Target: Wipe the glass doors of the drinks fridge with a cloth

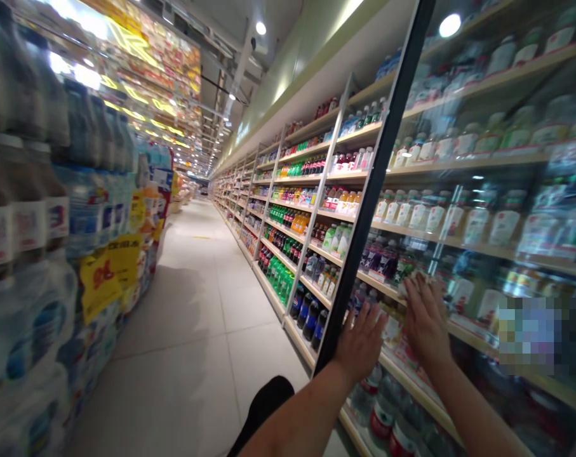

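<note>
My left hand (361, 339) lies against the black door frame (374, 184) of a glass-fronted drinks cooler, its fingers stretched out and nothing in them. To its right, my right hand (427, 317) is raised against the glass door (463, 178). A pale, crumpled cloth (421, 278) shows at its fingertips, pressed to the pane; most of it is hidden by the fingers. Behind the glass, rows of white-labelled bottles (418, 212) stand on shelves. Dark bottles (380, 257) sit on the shelf just above my hands.
Open shelves of soft drinks (292, 219) run on along the right wall. Stacked packs of bottled drinks (30, 317) line the left side, with a yellow price sign (110, 276). Between them stretches a pale tiled floor (192, 304). A dark-clad knee (271, 406) shows below.
</note>
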Available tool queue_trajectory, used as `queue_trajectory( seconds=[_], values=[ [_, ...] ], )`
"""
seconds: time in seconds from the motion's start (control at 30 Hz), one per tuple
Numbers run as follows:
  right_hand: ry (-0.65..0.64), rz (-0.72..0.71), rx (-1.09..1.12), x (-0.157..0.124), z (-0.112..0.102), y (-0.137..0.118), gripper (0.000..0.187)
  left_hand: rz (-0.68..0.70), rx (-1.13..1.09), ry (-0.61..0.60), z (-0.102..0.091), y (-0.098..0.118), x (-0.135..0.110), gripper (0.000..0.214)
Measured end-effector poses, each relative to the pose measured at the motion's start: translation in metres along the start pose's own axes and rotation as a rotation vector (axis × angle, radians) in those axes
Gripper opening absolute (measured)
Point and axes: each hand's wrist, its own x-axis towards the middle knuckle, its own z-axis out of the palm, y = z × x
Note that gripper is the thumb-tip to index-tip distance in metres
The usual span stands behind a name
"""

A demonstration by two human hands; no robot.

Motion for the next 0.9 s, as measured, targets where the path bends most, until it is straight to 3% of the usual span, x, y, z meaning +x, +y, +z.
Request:
queue_trajectory(
  seconds=[0.13, 0.23, 0.33, 0.43, 0.6, 0.77, 0.9],
  values=[
    [-0.036, 0.03, 0.005, -0.026, -0.003, -0.008, 0.066, 0.003, 0.009, -0.003, 0.0, -0.001, 0.0, 0.053],
    [-0.082, 0.046, -0.013, -0.068, -0.004, -0.017, 0.068, 0.001, 0.006, -0.003, -0.001, 0.0, 0.0, 0.053],
    [-0.149, -0.034, -0.052, -0.111, -0.004, -0.021, 0.07, 0.002, 0.0, -0.001, -0.001, 0.0, -0.001, 0.053],
    [-0.194, -0.069, -0.058, -0.13, -0.004, -0.02, 0.072, 0.005, -0.006, -0.003, 0.001, -0.001, 0.0, 0.053],
    [-0.272, 0.008, -0.065, -0.167, -0.008, -0.035, 0.079, 0.013, 0.0, -0.017, 0.001, 0.0, 0.0, 0.055],
    [-0.344, -0.197, -0.036, -0.227, -0.015, -0.041, 0.084, 0.013, 0.0, -0.012, 0.002, -0.001, -0.001, 0.055],
    [-0.405, -0.277, -0.037, -0.233, -0.02, -0.03, 0.079, 0.004, -0.018, -0.003, 0.004, -0.001, 0.0, 0.053]
  ],
)
